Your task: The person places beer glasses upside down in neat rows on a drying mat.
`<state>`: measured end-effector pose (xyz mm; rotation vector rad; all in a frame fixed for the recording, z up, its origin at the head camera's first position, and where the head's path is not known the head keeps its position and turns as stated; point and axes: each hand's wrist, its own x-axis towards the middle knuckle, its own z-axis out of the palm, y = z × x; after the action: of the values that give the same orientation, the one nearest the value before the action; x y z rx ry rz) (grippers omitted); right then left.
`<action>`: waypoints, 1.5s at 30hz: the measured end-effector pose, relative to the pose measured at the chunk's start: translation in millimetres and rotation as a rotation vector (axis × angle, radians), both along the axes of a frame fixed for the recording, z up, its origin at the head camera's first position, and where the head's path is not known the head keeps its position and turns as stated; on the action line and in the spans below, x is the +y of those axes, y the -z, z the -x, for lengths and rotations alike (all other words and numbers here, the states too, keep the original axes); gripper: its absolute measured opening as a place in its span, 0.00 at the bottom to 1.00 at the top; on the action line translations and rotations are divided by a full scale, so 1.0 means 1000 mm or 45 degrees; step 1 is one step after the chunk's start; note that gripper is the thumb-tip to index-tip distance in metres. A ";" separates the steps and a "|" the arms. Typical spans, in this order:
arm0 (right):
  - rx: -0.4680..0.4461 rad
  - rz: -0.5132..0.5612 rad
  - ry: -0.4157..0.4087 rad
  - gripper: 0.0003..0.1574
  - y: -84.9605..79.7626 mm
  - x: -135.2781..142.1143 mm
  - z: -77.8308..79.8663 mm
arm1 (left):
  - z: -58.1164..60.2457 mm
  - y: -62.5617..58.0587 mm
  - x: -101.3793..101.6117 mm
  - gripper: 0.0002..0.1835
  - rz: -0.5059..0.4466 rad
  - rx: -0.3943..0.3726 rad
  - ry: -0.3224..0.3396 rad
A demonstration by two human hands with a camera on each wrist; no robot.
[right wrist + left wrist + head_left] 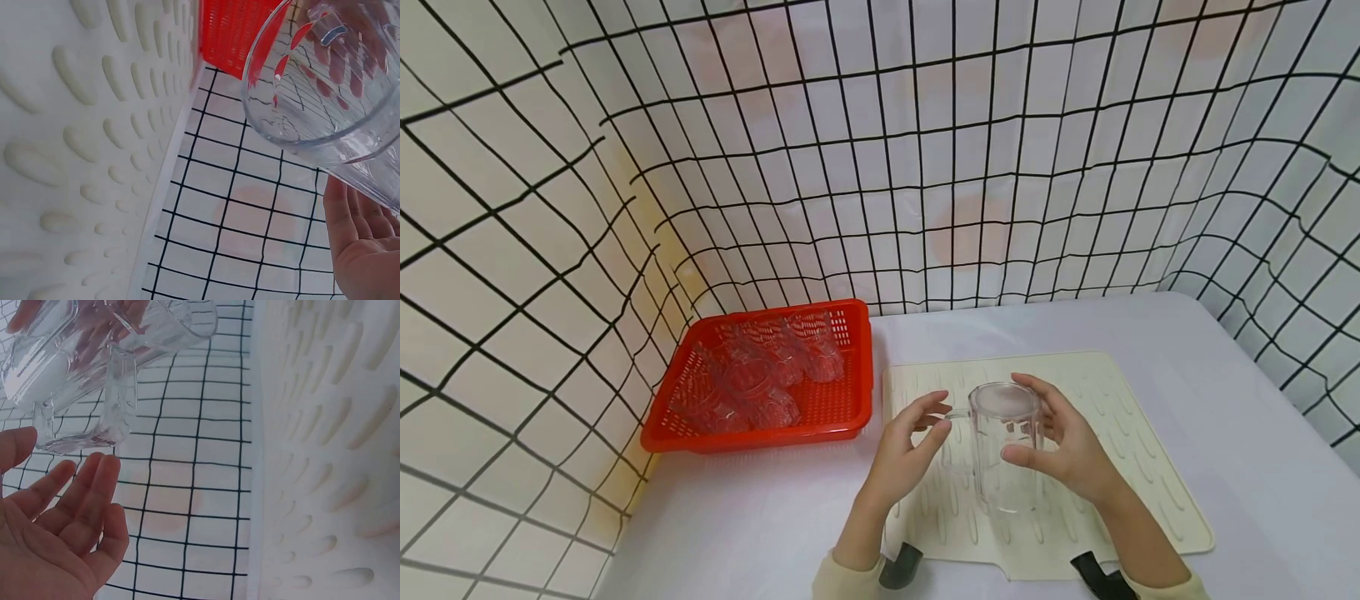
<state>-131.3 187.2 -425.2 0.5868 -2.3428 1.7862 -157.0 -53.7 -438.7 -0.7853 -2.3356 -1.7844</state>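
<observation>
Holds the glass mug mouth-down, near upright, just above the cream mat, in a right grip curled round its side, handle toward the left grip, loosely spread, empty, just beside!

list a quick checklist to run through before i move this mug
1. Right hand holding the glass mug: ok, thumb and fingers round its side.
2. Opening facing down: ok, the rim points toward the cream mat.
3. Mug resting on the mat: not ok, it is held above it.
4. Left hand gripping the handle: not ok, fingers are beside it, not closed round it.
5. Other mugs inside the red basket: ok.
6. Glass free of cracks: cannot tell.
</observation>
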 end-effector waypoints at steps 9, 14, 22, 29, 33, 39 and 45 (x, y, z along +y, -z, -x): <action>0.033 -0.058 0.030 0.59 -0.003 -0.001 -0.006 | -0.002 -0.001 -0.001 0.16 0.034 0.012 0.037; 0.052 -0.078 0.030 0.61 -0.003 0.000 -0.008 | -0.003 -0.002 0.000 0.15 0.067 -0.013 0.052; 0.087 -0.082 0.026 0.62 0.000 0.005 -0.008 | 0.001 -0.001 0.006 0.14 0.122 -0.017 0.062; 0.085 -0.084 0.019 0.62 0.000 0.014 -0.006 | 0.012 0.001 0.013 0.14 0.168 0.029 0.102; 0.073 -0.096 0.024 0.62 0.002 0.020 -0.002 | 0.019 0.002 0.018 0.15 0.193 0.019 0.122; 0.052 -0.134 0.043 0.62 0.007 0.031 0.004 | 0.031 0.008 0.029 0.15 0.211 0.002 0.155; 0.038 -0.149 0.067 0.60 0.009 0.043 0.007 | 0.040 0.006 0.043 0.15 0.205 -0.029 0.191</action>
<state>-138.6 230.4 -434.4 0.5579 -2.4315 1.6165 -196.6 -10.5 -444.5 -0.9926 -2.5219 -1.6822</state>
